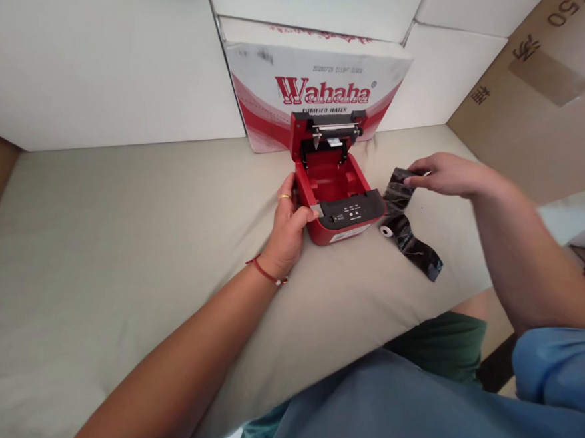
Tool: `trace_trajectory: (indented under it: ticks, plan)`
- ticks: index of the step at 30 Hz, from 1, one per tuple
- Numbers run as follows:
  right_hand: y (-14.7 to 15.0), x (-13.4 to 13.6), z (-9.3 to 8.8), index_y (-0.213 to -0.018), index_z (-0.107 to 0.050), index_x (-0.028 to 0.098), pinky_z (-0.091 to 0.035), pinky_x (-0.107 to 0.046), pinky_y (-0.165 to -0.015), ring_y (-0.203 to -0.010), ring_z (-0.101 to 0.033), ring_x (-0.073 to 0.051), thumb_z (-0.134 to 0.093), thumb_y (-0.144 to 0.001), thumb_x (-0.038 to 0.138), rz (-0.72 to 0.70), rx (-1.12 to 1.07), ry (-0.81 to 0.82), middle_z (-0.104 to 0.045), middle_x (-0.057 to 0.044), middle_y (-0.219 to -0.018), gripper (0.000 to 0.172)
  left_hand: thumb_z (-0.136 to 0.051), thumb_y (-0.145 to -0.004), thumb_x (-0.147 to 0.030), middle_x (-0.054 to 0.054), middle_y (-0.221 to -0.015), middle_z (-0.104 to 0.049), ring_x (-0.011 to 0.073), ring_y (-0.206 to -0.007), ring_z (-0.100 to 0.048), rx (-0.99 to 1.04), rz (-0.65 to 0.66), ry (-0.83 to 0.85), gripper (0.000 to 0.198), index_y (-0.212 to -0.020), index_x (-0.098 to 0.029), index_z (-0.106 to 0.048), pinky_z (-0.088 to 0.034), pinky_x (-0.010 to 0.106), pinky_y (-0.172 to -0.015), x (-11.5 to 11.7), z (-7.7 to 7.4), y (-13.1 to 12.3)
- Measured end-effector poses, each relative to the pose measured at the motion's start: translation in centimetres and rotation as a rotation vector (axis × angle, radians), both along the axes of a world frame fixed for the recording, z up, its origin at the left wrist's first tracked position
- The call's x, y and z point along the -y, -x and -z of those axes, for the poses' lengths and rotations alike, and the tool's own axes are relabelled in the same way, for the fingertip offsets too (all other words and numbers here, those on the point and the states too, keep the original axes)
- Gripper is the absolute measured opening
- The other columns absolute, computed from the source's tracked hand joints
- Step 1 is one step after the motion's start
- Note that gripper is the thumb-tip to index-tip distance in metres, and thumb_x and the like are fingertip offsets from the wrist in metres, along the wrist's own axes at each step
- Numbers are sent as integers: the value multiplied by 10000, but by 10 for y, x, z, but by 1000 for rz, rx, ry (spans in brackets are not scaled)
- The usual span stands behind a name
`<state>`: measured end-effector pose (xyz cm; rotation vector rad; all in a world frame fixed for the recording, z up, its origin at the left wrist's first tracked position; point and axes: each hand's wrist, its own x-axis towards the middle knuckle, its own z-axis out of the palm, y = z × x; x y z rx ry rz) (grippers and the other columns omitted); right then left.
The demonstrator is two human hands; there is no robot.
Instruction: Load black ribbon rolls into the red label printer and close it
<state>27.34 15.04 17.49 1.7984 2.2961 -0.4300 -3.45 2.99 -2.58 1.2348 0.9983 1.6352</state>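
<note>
A red label printer [337, 182] with a black front panel stands on the pale cloth, its lid [329, 130] raised and its inside bay showing. My left hand [288, 226] grips the printer's left side, thumb on the front corner and fingers along the wall. To the right of the printer, my right hand [437, 174] pinches a glossy black ribbon [397, 190] between thumb and fingers. Just below lies a small roll [387, 230] with a white core, a loose black tail [420, 253] running from it toward me. Whether the two black pieces join cannot be made out.
A Wahaha water carton [322, 77] stands right behind the raised lid. White boxes [112, 71] line the back, and a brown cardboard box [529, 102] rises at the right. Pale cloth [138, 243] covers the surface, with its near edge by my lap.
</note>
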Motion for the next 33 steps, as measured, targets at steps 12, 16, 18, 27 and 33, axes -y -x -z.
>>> trace_trajectory:
  ticks: [12,16,18,27,33]
  plan:
    - [-27,51,62,-1190,-898,249,-643,-452,-1018,-1086,-810,-292,-605,-1052,323,-489,-429,-103,-884,-106,-1154,332,-896,-704,-403,62,-1652,-675,369,-1613,-553,325,83,90,909,-1556,-311,-594,-524,463,-1279,3,-28,-3]
    - [-39,52,59,-1239,-906,264,-623,-514,-1080,-1148,-777,-318,-638,-1046,337,-589,-390,14,-866,-131,-1194,338,-892,-689,-359,53,-1657,-673,367,-1617,-550,338,69,103,892,-1534,-318,-610,-519,469,-1283,2,-28,-2]
    - [-41,51,56,-1281,-902,275,-621,-508,-1075,-1126,-768,-314,-646,-1050,355,-579,-359,76,-856,-123,-1158,354,-879,-697,-350,54,-1670,-661,368,-1629,-537,328,68,91,882,-1535,-316,-607,-517,475,-1289,2,-28,-2]
    - [-32,66,58,-1353,-861,204,-584,-570,-1126,-1224,-727,-389,-732,-976,439,-534,-194,155,-832,-182,-1251,463,-819,-700,-321,79,-1637,-676,372,-1605,-551,315,76,105,895,-1555,-277,-558,-506,492,-1302,1,-33,-5]
    - [-34,57,-9,-1411,-852,241,-614,-480,-1076,-1195,-788,-328,-721,-1021,632,-507,-221,348,-840,-144,-1362,568,-794,-729,-332,76,-1739,-575,372,-1647,-513,301,41,118,882,-1569,-294,-528,-450,519,-1375,-3,-25,-7]
